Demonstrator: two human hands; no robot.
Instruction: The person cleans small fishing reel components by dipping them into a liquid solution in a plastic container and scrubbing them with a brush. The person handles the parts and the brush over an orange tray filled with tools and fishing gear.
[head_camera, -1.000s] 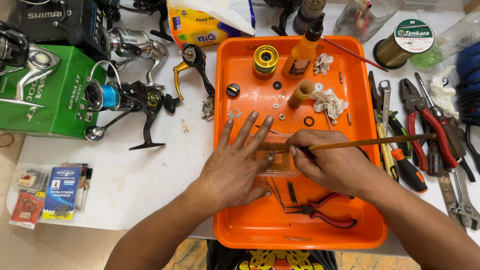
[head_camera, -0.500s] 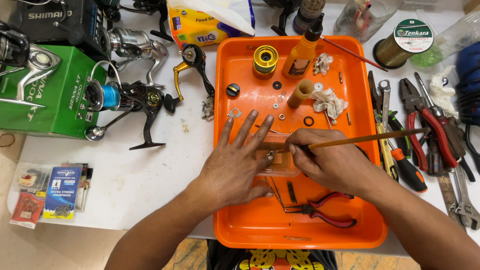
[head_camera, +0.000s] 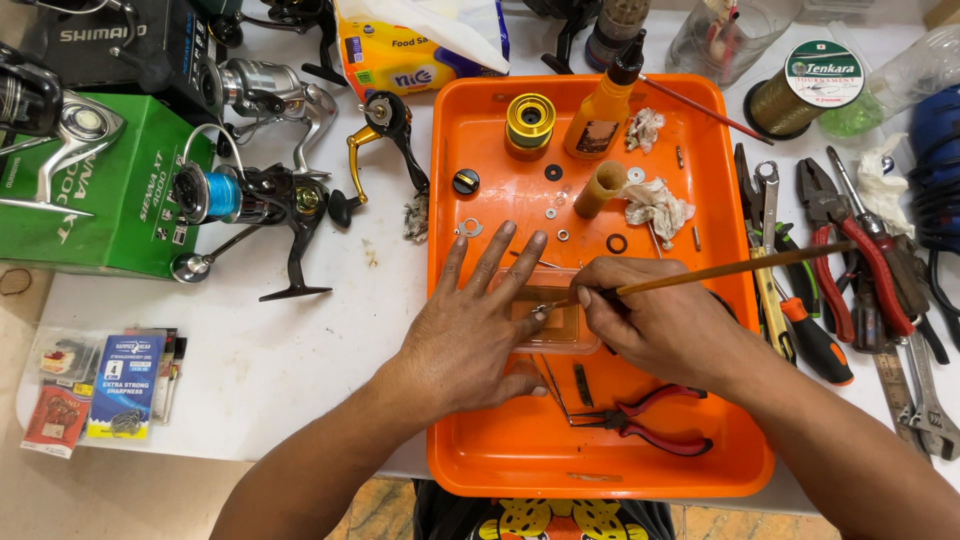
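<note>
Over the orange tray (head_camera: 470, 440) on the bench | left hand (head_camera: 470, 335) flat, fingers spread, pinning small clear dish (head_camera: 565, 335) | right hand (head_camera: 655, 320) pinched on thin brush (head_camera: 740, 270), tip at a tiny part by the left fingertips | judgement: short light strokes, dish kept steady.

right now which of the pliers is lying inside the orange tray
The small red-handled pliers, lying in the orange tray just below the right hand. The other pliers lie outside the tray, on the table to its right among the other tools.
</note>
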